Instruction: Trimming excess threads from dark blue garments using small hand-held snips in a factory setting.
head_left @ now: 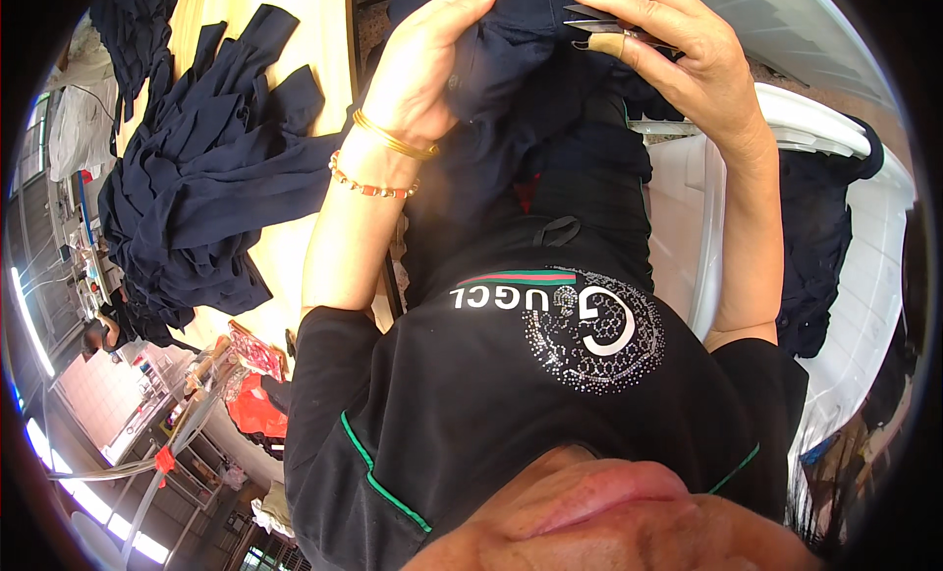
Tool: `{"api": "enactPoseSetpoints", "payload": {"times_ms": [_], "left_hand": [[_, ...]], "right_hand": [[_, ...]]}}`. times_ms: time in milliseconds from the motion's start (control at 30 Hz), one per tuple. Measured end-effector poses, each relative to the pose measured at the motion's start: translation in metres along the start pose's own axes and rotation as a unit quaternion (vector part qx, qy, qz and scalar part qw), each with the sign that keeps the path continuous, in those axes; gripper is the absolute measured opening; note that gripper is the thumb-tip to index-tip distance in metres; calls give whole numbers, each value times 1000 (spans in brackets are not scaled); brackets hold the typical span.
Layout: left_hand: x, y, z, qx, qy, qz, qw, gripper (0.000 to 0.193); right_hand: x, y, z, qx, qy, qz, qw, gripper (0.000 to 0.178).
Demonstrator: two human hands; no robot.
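Observation:
Near the top edge, my left hand [420,72] is closed on a dark navy garment [521,75], which hangs down over my lap. Gold bangles and a beaded bracelet circle that wrist. My right hand [699,55] grips a small pair of thread snips [593,26] between thumb and fingers. The metal blades point left at the garment's upper edge, close to or against the cloth; exactly where they meet it I cannot tell. A tan covering wraps the tip of my right thumb.
A heap of navy cloth pieces [192,183] lies on a pale wooden table [309,232] at the left. To the right are white plastic tubs [869,320], with navy garments [813,242] hanging in one. A red bag [257,406] is beyond the table's lower end.

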State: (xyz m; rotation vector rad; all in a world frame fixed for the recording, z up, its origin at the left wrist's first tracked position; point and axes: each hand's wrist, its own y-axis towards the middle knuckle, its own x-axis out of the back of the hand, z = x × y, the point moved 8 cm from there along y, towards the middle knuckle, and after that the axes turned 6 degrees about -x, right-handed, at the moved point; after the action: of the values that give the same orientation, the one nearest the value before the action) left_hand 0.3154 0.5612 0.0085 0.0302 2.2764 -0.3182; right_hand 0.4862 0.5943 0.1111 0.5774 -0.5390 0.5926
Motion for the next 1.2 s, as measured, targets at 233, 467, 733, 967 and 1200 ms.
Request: {"api": "enactPoseSetpoints", "payload": {"times_ms": [233,467,733,967,1200], "left_hand": [[3,0,2,4,-3,-15,1000,20],[-9,-2,0,8,-6,4,1000,19],[-49,-12,-28,-220,263,277,898,18],[5,-24,-27,-131,383,45,913,32],[10,-27,-23,-94,192,21,977,31]], "right_hand": [[-2,0,-1,-10,12,0,1000,32],[3,0,-1,-14,54,-25,998,21],[-14,-27,-86,-192,134,62,970,21],[20,-18,-54,-66,360,14,931,9],[18,-18,-58,-148,222,-93,959,20]]}}
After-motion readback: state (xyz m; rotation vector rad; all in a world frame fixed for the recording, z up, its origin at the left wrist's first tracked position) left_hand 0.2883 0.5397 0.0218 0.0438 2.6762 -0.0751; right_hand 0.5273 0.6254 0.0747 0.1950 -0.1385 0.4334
